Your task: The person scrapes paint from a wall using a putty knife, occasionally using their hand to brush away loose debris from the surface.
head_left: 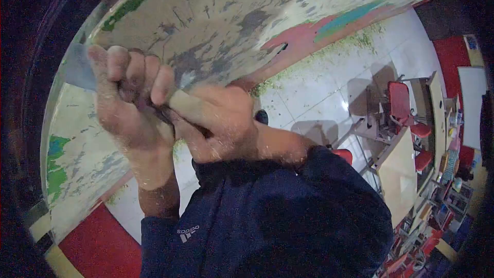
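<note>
A blurred blue-grey blade-like piece (80, 67) was seemingly grasped in the clenched fingers of the left hand (128, 98) and right hand (221, 121), near the far edge of the patchy beige wall (216, 0). Much appeared stripped; green patches (136, 2), a pink patch (298, 35) and a teal patch (347, 20) were left.

Fisheye distortion curves dark, grainy edges; glare spots the tiled floor (314, 97).

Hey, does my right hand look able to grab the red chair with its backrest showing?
Probably not: the right hand is close to the left hand, and the red chair appears beyond reach, off across the white floor.
</note>
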The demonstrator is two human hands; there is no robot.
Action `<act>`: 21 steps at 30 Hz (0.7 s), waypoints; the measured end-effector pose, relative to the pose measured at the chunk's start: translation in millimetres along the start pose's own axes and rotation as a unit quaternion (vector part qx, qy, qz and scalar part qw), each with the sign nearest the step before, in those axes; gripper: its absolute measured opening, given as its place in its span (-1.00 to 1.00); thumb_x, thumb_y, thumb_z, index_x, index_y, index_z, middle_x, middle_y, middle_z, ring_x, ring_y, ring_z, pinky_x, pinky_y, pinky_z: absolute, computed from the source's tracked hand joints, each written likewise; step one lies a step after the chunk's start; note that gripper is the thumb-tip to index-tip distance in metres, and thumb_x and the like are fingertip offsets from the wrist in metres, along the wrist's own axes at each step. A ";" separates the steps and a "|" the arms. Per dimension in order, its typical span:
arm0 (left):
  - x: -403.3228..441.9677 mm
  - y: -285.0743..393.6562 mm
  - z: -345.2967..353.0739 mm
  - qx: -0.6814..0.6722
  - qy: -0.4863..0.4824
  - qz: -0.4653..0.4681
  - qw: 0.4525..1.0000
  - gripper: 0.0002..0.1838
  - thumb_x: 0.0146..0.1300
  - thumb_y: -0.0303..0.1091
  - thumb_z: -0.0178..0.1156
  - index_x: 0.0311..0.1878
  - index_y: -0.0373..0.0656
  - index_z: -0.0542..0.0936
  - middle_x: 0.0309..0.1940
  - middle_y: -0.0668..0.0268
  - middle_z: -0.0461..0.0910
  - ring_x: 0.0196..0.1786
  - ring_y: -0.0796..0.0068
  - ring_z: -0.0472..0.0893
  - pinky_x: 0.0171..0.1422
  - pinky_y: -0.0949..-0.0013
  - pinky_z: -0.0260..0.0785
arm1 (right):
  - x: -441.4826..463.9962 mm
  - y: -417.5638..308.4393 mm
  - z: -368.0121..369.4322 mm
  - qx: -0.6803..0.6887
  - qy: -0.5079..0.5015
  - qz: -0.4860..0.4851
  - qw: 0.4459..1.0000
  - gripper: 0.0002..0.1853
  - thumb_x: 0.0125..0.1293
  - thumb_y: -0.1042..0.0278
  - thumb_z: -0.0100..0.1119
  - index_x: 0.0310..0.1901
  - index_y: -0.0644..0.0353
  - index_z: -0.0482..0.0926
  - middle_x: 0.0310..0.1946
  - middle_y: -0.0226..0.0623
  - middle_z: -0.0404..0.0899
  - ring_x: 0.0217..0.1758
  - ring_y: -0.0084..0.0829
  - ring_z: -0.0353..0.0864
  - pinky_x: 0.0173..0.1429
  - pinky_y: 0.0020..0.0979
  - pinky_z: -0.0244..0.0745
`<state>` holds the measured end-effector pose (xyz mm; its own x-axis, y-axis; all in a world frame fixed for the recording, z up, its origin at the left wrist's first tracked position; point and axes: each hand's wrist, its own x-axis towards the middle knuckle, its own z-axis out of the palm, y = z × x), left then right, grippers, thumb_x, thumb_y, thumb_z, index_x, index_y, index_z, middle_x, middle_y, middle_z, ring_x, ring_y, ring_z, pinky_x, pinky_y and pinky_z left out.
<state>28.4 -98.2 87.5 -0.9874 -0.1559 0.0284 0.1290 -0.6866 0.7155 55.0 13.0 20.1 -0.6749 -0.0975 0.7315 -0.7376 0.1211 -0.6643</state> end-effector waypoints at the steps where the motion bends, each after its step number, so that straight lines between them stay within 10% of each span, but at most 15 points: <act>1: -6.6 -1.2 1.3 0.030 0.014 -0.027 0.999 -0.57 0.39 0.03 -0.13 -0.56 0.01 0.20 -0.75 0.54 0.01 -0.72 0.67 0.04 -0.63 0.52 0.03 | 1.1 -2.5 0.8 -0.001 -0.005 0.002 1.000 -0.84 -0.05 0.61 0.26 -0.35 0.33 0.58 -0.68 -0.20 0.41 -0.67 -0.25 0.46 -0.58 -0.40 0.32; 11: -15.0 -17.9 -11.7 0.040 -0.023 -0.070 0.996 -0.50 0.36 0.15 -0.19 -0.58 0.01 0.18 -0.80 0.46 0.12 -0.72 0.52 0.23 -0.45 0.34 0.30 | -18.2 0.9 -2.5 -0.022 -0.003 0.039 0.999 -0.86 -0.07 0.61 0.25 -0.39 0.29 0.58 -0.69 -0.26 0.35 -0.73 -0.32 0.36 -0.64 -0.41 0.25; 21: -9.8 -8.5 -10.2 -0.003 -0.080 -0.078 0.994 -0.53 0.40 0.12 -0.27 -0.56 0.06 0.22 -0.82 0.57 0.01 -0.79 0.64 0.05 -0.67 0.48 0.08 | -15.5 -5.8 2.8 -0.015 -0.011 0.034 0.999 -0.86 -0.12 0.48 0.24 -0.46 0.14 0.50 -0.65 -0.29 0.27 -0.71 -0.28 0.35 -0.64 -0.29 0.27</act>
<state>38.0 -98.1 74.0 -0.9973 0.0669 0.0292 -0.0259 -0.6981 0.7155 69.6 11.0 12.2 -0.7247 -0.1102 0.6802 -0.6884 0.1584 -0.7078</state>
